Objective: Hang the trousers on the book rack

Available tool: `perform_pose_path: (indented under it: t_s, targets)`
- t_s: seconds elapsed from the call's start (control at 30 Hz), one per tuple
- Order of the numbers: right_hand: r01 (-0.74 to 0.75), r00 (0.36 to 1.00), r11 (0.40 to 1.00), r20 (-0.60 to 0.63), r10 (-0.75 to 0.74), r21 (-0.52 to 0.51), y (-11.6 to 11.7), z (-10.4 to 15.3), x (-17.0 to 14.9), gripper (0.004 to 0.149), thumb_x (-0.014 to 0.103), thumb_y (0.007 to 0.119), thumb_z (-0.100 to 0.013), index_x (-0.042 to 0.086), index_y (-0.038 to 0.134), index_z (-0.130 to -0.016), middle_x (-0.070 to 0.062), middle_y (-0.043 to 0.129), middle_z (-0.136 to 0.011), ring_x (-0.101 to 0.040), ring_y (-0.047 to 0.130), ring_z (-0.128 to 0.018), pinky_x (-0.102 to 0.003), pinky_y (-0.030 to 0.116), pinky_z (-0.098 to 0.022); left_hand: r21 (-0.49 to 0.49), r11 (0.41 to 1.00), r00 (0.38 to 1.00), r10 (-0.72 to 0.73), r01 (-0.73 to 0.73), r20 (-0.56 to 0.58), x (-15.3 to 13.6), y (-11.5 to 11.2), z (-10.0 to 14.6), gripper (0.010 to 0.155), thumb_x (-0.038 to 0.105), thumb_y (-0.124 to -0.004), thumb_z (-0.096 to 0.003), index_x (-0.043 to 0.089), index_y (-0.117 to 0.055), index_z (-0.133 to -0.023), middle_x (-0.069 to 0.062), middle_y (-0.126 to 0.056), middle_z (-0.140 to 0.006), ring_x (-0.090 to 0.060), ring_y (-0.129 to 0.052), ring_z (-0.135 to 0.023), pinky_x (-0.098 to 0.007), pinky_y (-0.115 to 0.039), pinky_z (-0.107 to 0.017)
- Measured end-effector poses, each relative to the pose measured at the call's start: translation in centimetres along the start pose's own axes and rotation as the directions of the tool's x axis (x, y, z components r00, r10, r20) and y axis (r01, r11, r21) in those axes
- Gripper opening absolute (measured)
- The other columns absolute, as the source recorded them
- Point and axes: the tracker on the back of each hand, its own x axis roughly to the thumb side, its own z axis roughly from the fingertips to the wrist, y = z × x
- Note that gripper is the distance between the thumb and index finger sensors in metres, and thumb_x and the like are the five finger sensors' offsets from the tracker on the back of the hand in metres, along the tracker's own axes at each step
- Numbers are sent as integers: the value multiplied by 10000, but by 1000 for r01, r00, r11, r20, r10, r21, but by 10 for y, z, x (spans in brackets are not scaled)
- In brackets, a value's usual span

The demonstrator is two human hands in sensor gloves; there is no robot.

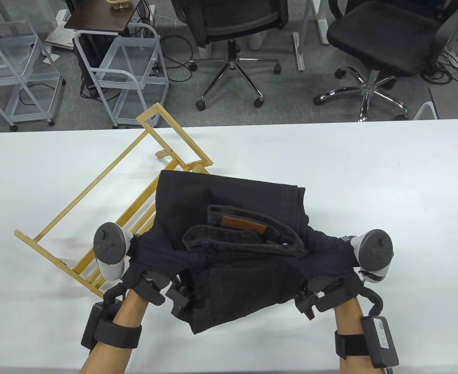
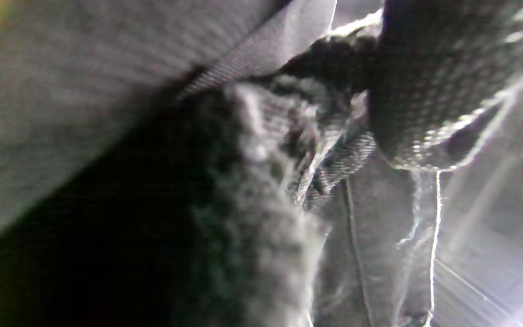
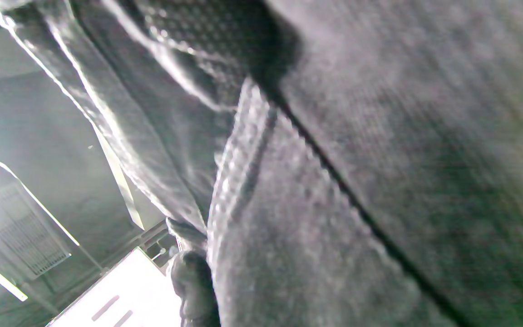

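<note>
Folded black trousers with a brown leather patch are held up over the table, their far part lying over the right end of the wooden book rack. My left hand grips the trousers' left side, and my right hand grips their right side. The fingers of both hands are buried in the cloth. The left wrist view is filled with dark cloth and a gloved finger. The right wrist view is filled the same way with dark cloth.
The white table spreads to the right and left of the trousers. The rack lies slanted at the left of the table. Two wire carts and two office chairs stand on the floor beyond the far edge.
</note>
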Motion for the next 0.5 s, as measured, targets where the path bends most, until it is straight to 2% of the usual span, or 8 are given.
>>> perform_pose_path:
  t_s: [0.17,0.33,0.43,0.5]
  targets:
    - [2,1000,1000,-14,-2,18,5,-1,-4,645,261,932,-324,272,640,-900,14,685,-1032,-274,1084,-628,-436,972,-383,30,998,999,-53,53,7,6,3,2,1068,531,-992,-349,164,-244,-1018,-10,-675,-1023,-159,-1147,-494,-397,-935,-453]
    - [15,999,1000,-52,-14,8,10,-1,-13,681,280,938,-324,244,609,-920,-39,661,-1044,-290,1075,-628,-426,970,-379,71,992,993,-112,109,44,18,5,5,913,425,-946,-424,229,-287,-1025,90,-749,-989,-169,-1148,-466,-397,-932,-440]
    - [61,993,998,-102,-60,9,14,0,-23,742,280,953,-320,198,567,-948,-99,610,-1064,-332,1051,-635,-460,938,-398,112,977,978,-194,184,81,29,4,6,844,388,-923,-438,267,-329,-1025,131,-779,-974,-182,-1148,-440,-404,-931,-427]
    - [52,989,998,-137,-46,39,17,0,-30,838,332,954,-317,154,484,-987,-136,553,-1086,-312,1042,-663,-466,922,-432,116,966,963,-242,229,117,37,5,6,817,373,-913,-443,283,-346,-1024,146,-789,-968,-189,-1147,-431,-409,-928,-424]
